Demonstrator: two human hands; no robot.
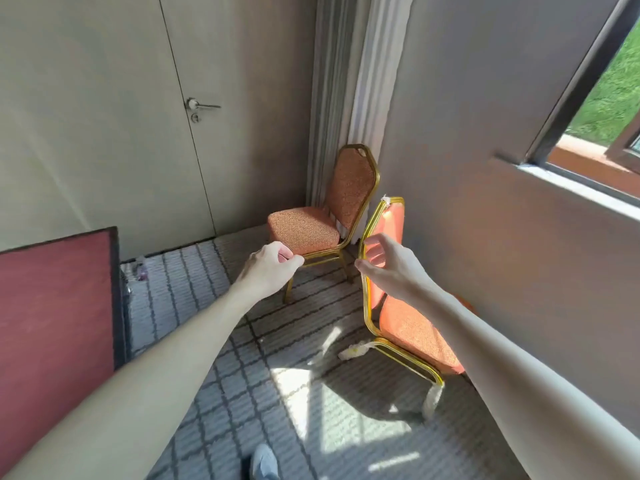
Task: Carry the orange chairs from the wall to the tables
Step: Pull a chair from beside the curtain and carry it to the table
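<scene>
The left forearm (156,358) and the right forearm (512,368) run up from the bottom corners of the frame, with a grey shoe (264,460) at bottom centre on the checked carpet (242,393). The red-topped table (52,323) fills the lower left, close beside the left arm, so a chair swung round from here could well strike its dark edge. At mid-frame the left hand (272,270) has its fingers loosely curled and holds nothing; the right hand (389,263) is spread, fingers curved and thumb apart, also with nothing in it. The near orange chair (415,330) stands at centre right, close by the wall (467,168), its gold-framed back seen almost edge-on. The right hand is level with that back's near edge, and whether the fingertips touch the frame cannot be told. A one-handed lift by that thin edge would likely let the chair twist and scrape the wall. Loose white wrapping (433,400) hangs from its front leg and could trail underfoot and catch the shoe. The far orange chair (304,228) sits just above centre, in the corner by the curtain (346,81), beyond the left hand, which overlaps its seat front in the picture and seems short of it. Its back could snag the curtain when pulled out, with the door (225,98) behind
</scene>
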